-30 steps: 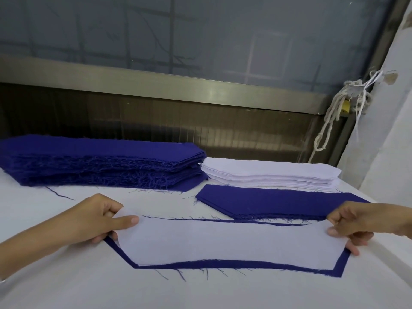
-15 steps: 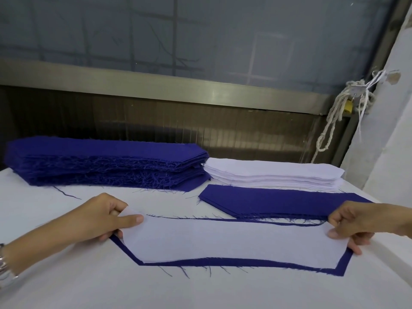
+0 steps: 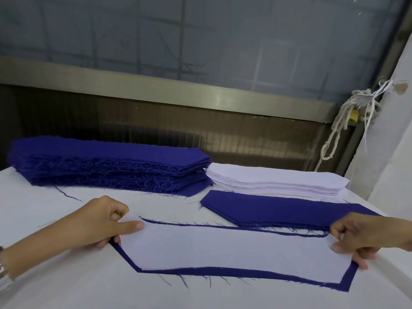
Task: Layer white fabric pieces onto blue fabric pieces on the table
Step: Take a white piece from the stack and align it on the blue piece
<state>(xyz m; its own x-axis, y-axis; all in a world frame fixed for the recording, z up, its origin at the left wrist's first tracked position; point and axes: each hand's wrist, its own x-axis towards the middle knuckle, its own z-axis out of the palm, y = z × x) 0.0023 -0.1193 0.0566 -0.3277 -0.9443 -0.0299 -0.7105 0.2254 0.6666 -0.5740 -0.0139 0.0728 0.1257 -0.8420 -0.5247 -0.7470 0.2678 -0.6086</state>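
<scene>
- Head view, pair in hand: a white piece (image 3: 223, 248) lies on a blue piece (image 3: 223, 272) at the near middle of the table (image 3: 66, 286). Blue shows as a thin rim along the far, near and rt edges, so the white looks roughly centred.
- Your left hand (image 3: 104, 221) pinches the white piece's left end, thumb on top, other fingers curled. Can't tell if it has the blue under it too.
- Your right hand (image 3: 365, 237) pinches the rt end the same way, thumb on top and one finger poking out beneath.
- Judgement: this pair is laid but not let go. You're prob. at the final squaring-up.
- Left to do: the big blue stack (image 3: 107, 161) at far left is tall, and the white stack (image 3: 274, 179) just beside it at far rt is thick too. Lots of pairs to go.
- The low blue pile (image 3: 278, 210) sits in front of the white stack, its near edge touching or just beside your pair. Only blue shows on top, so can't tell if it's finished pairs or spare pcs.
- Overall: early-to-mid, going by stack height.
</scene>
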